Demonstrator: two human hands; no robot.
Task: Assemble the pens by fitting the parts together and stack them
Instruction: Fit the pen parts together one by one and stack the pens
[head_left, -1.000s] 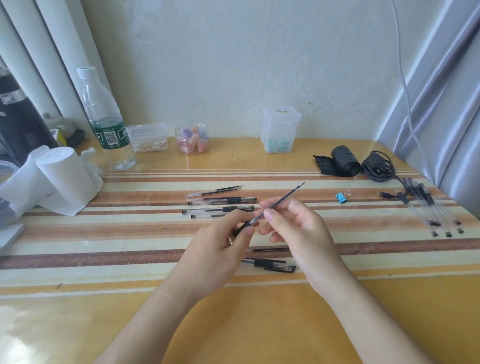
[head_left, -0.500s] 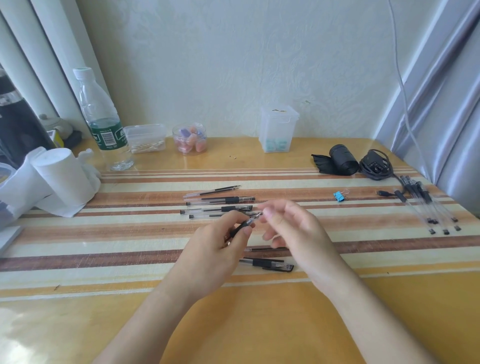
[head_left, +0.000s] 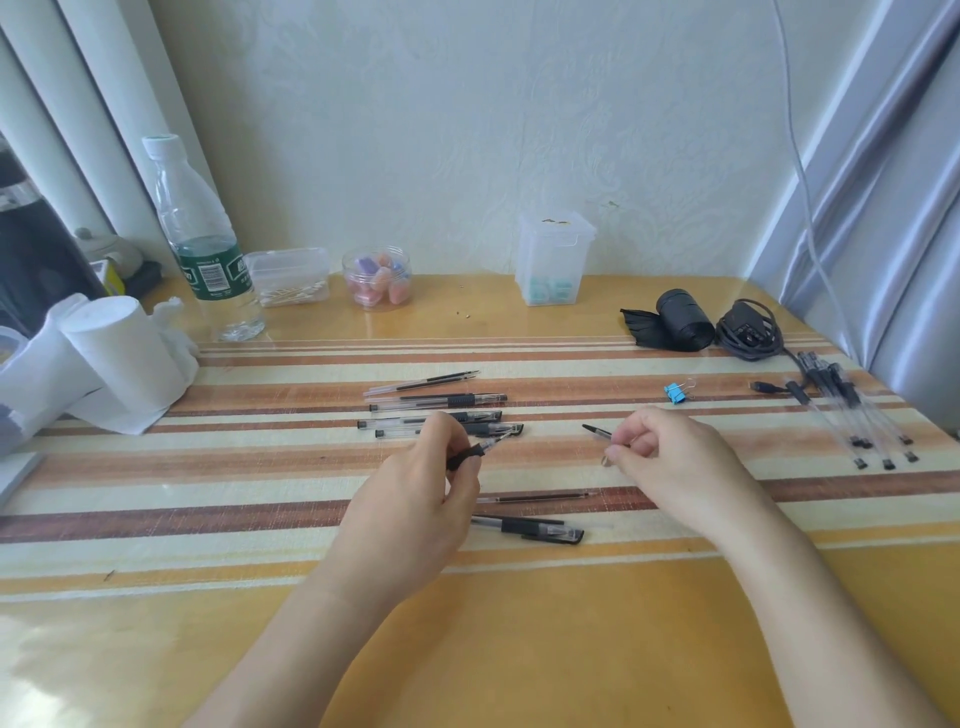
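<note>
While the left hand (head_left: 410, 504) hovers over the striped middle of the glossy yellow table (head_left: 519, 649), its curled fingers pinch a pen barrel (head_left: 475, 451) at the black grip, the clear end slanting up and to the right. The right hand (head_left: 670, 462), held well apart from it, also has its fingers curled and pinches a thin dark-tipped pen part (head_left: 595, 431) that points left. Below the gap between them lie 1 loose refill (head_left: 540, 498) and 1 capped pen (head_left: 535, 531). Just beyond the left hand is a row of pens (head_left: 436, 402), and a pile of pens (head_left: 857, 415) lies near the right edge, past a blue binder clip (head_left: 677, 393). Along the pale textured wall (head_left: 467, 130) stand a water bottle (head_left: 202, 244), a swab box (head_left: 288, 275), a jar of pastel pieces (head_left: 377, 278), a tall clear box (head_left: 553, 260) and a black roll (head_left: 680, 319). Curtains (head_left: 883, 182) hang at both sides.
</note>
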